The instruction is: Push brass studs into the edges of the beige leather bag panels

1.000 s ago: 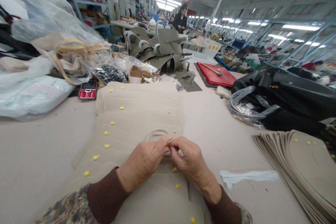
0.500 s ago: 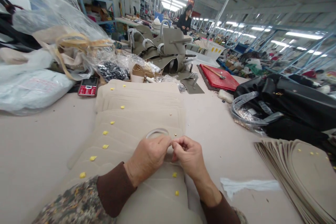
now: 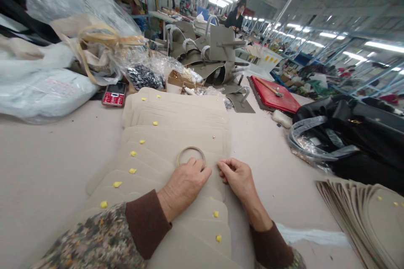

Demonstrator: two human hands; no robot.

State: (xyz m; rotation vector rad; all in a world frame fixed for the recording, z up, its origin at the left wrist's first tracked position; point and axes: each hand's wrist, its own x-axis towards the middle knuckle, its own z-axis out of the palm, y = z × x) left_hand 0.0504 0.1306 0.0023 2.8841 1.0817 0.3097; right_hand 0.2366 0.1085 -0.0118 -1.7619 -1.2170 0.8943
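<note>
Overlapping beige panels (image 3: 164, 143) are fanned in a long stack in front of me. Small yellow pieces (image 3: 117, 184) dot their left and right edges, and a little metal stud (image 3: 213, 137) shows near the right edge of one. My left hand (image 3: 184, 183) rests over the stack, fingers curled round the lower side of a narrow ring-shaped roll of tape (image 3: 191, 148). Just right of it, my right hand (image 3: 236, 175) is closed in a pinch at the panels' right edge. Whatever lies between its fingertips is too small to make out.
A red phone (image 3: 114, 94) and plastic-wrapped goods (image 3: 47, 92) lie at the left. Behind are grey-green bag parts (image 3: 221, 44) and a hammer (image 3: 268, 87) on a red board (image 3: 277, 98). Black bags (image 3: 356, 134) and more panels (image 3: 362, 214) stand right. A person (image 3: 234, 19) works farther back.
My hands have come apart: the right has moved right, away from the left. The tape ring now shows more fully above my left fingers. The whole view has shifted slightly.
</note>
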